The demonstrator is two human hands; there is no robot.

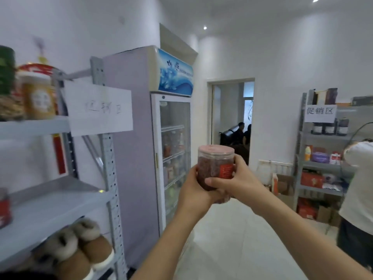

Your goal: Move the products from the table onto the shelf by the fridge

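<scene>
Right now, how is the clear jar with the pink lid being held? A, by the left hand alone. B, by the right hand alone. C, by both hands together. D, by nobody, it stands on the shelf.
C: the left hand cups the jar from its lower left, and the right hand wraps round its front and right side, in mid-air.

The scene is viewed from head height, facing forward. The fridge [133, 150] is seen near, the shelf [52, 201] closer at left.

A small shop: stocked metal shelves [50, 199], promotion signs [320, 113], glass-door drinks fridge [173, 158]
</scene>
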